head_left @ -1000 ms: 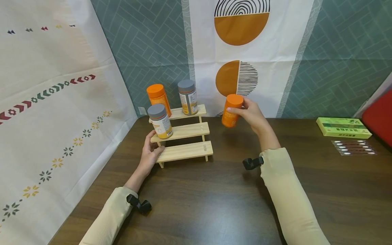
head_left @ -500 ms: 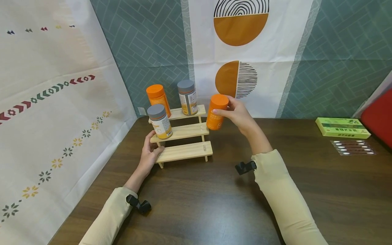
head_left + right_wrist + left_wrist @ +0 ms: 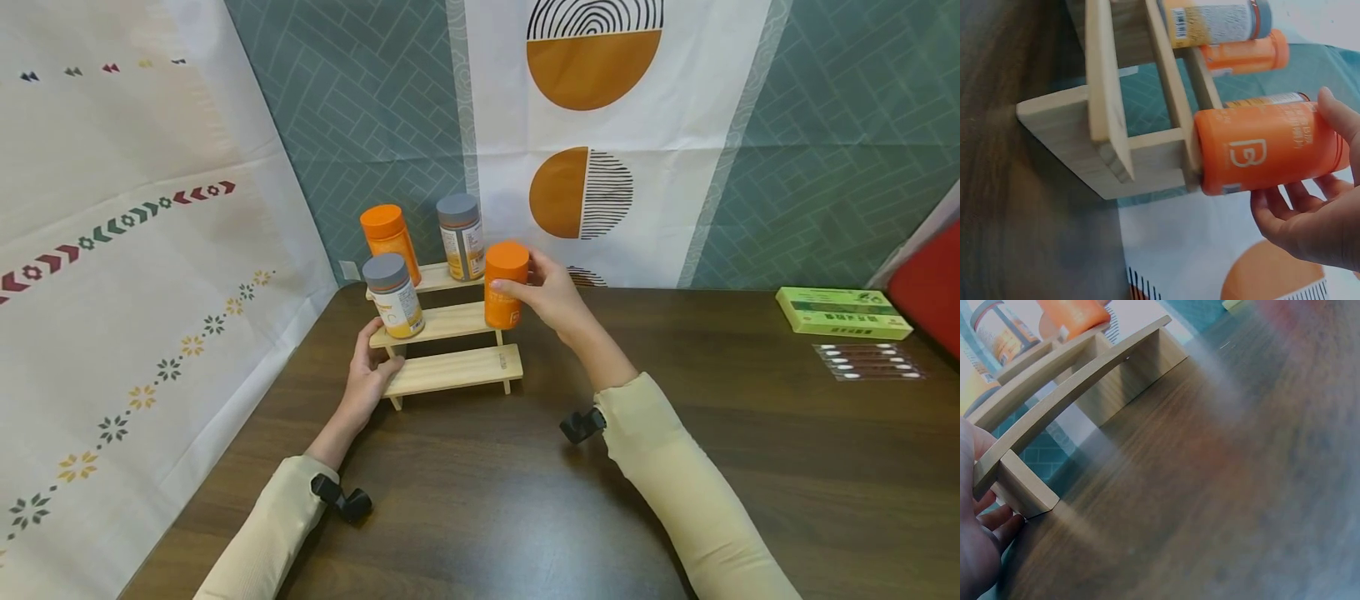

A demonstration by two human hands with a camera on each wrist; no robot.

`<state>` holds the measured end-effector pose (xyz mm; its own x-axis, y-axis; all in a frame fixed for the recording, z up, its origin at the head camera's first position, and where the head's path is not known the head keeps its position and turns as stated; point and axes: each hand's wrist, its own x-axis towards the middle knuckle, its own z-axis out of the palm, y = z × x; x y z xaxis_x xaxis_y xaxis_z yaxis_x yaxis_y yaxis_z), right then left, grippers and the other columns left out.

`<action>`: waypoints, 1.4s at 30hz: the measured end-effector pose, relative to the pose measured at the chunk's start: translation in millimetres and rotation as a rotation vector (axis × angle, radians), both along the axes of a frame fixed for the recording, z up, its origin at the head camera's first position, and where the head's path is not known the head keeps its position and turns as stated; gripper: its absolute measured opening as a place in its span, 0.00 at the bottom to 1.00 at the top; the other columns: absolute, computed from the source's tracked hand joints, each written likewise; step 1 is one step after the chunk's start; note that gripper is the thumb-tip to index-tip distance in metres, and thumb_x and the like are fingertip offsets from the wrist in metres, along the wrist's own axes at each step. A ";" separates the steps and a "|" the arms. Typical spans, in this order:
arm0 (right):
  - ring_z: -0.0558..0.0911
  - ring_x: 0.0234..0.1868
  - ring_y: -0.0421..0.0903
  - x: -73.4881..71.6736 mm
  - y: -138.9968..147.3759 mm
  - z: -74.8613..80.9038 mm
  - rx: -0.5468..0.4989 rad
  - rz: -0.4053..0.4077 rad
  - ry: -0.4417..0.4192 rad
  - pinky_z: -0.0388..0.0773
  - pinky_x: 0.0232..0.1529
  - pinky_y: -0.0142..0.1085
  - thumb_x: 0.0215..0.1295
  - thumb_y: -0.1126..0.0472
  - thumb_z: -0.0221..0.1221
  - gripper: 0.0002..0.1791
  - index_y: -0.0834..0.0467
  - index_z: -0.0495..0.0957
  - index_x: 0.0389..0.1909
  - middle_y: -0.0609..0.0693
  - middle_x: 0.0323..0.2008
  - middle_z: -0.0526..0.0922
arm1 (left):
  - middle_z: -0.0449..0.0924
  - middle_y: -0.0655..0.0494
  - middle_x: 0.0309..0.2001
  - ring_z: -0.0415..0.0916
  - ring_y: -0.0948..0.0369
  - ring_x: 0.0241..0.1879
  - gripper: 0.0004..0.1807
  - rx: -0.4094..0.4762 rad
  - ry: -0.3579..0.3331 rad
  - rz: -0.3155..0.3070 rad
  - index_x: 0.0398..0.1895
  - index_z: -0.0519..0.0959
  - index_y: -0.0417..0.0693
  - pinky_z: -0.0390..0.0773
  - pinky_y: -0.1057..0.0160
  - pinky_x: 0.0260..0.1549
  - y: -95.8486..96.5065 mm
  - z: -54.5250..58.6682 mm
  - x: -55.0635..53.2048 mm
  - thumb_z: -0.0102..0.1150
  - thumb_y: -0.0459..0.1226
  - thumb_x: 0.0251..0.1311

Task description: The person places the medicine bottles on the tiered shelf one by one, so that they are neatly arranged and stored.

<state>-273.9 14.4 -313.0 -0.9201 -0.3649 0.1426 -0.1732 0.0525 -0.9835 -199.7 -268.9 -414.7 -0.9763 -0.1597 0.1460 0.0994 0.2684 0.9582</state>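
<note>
A three-tier wooden display rack (image 3: pixel 450 368) stands on the table. My left hand (image 3: pixel 365 373) grips its left end, thumb by the lowest tier; the left wrist view shows the fingers around the end of the plank (image 3: pixel 1054 419). In my right hand (image 3: pixel 553 296) is an orange bottle (image 3: pixel 506 287), held upright between thumb and fingers. Its base is at the right end of the middle tier, apparently touching the plank in the right wrist view. A grey-lidded bottle (image 3: pixel 395 302) stands at that tier's left. On the top tier are another orange bottle (image 3: pixel 390 237) and a second grey-lidded bottle (image 3: pixel 461 237).
At the right of the brown table (image 3: pixel 480 500) lie a green box (image 3: pixel 843 313) and a clear pack of cotton swabs (image 3: pixel 870 362). A red object (image 3: pixel 930 283) sits at the right edge. Patterned cloth (image 3: pixel 390 100) hangs close behind the rack.
My right hand has carried the orange bottle leftward and slightly down, from beside the rack to the right end of its middle tier. My left hand has stayed on the rack.
</note>
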 end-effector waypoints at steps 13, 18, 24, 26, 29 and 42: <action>0.72 0.66 0.54 3.7 -11.3 -8.1 0.027 -0.053 -0.012 0.69 0.66 0.49 0.64 0.55 0.63 0.36 0.56 0.62 0.71 0.55 0.66 0.72 | 0.57 0.47 0.70 0.67 0.58 0.47 0.39 0.006 -0.010 -0.008 0.75 0.50 0.55 0.68 0.65 0.43 1.0 1.4 1.3 0.49 0.25 0.64; 0.72 0.67 0.55 3.8 -14.5 -10.5 -0.006 -0.043 -0.022 0.68 0.67 0.50 0.65 0.56 0.62 0.37 0.57 0.58 0.72 0.56 0.68 0.70 | 0.58 0.47 0.70 0.68 0.60 0.48 0.39 0.002 -0.010 -0.008 0.75 0.50 0.56 0.68 0.66 0.44 1.2 1.6 1.2 0.49 0.26 0.64; 0.71 0.64 0.57 3.2 -18.1 -12.7 0.063 -0.067 0.034 0.69 0.65 0.52 0.66 0.56 0.61 0.36 0.57 0.59 0.72 0.59 0.65 0.68 | 0.61 0.45 0.67 0.68 0.61 0.47 0.38 0.004 -0.005 -0.009 0.75 0.50 0.56 0.68 0.67 0.44 1.3 2.0 1.2 0.49 0.26 0.64; 0.72 0.62 0.57 3.7 -18.8 -12.8 0.084 -0.074 0.043 0.72 0.61 0.53 0.66 0.56 0.61 0.36 0.56 0.59 0.72 0.59 0.64 0.67 | 0.61 0.45 0.67 0.68 0.60 0.47 0.38 0.007 0.000 -0.012 0.75 0.50 0.55 0.68 0.67 0.44 1.2 1.7 1.2 0.48 0.25 0.64; 0.73 0.59 0.57 3.5 -20.0 -13.9 0.103 -0.068 0.070 0.74 0.58 0.52 0.66 0.58 0.60 0.36 0.56 0.59 0.72 0.60 0.62 0.67 | 0.61 0.46 0.67 0.68 0.60 0.47 0.38 0.012 0.002 -0.012 0.75 0.50 0.55 0.68 0.67 0.44 1.1 0.9 1.0 0.49 0.25 0.63; 0.69 0.64 0.55 7.1 -30.4 -19.2 0.027 -0.131 -0.005 0.69 0.66 0.48 0.64 0.62 0.63 0.34 0.58 0.60 0.68 0.57 0.65 0.67 | 0.59 0.47 0.69 0.68 0.69 0.44 0.38 0.014 0.005 -0.006 0.74 0.51 0.54 0.68 0.66 0.43 0.5 -0.2 0.5 0.49 0.25 0.63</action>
<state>-266.8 -16.0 -332.3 -0.9608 -0.2451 0.1299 -0.1585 0.1009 -0.9822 -199.2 -268.3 -414.9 -0.9765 -0.1562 0.1485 0.1056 0.2540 0.9614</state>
